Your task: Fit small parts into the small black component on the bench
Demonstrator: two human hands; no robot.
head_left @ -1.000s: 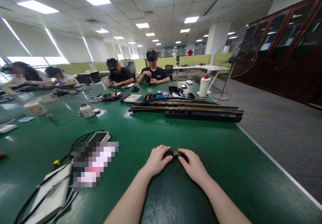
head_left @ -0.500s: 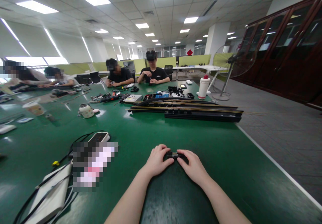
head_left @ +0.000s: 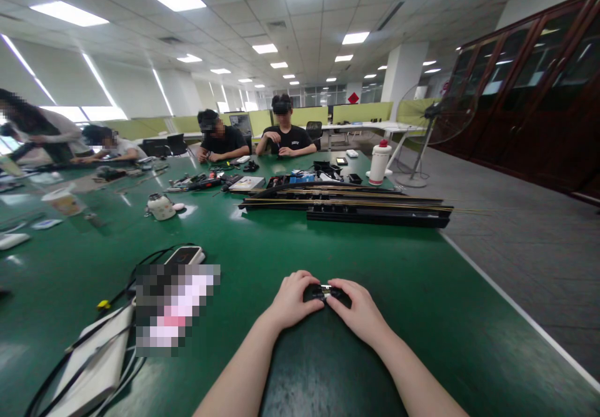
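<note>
A small black part with a shiny metal middle lies between my hands, low over the green table. My left hand grips its left end, with thumb and fingers curled round it. On the right end, the fingers and thumb of my right hand are closed in the same way. Both hands are close together, at the table surface. The fingers cover much of the part, so I cannot tell its exact kind.
Long black rails with thin brass-coloured rods lie across the table ahead. Beyond them stands a white bottle with a red cap. To the left are a blurred-out phone, a white box with cables and a small jar. Several people sit or stand farther off.
My right thumb and fingers have shifted slightly left on the part, and more of its shiny middle shows. At the far left, a person has risen higher.
</note>
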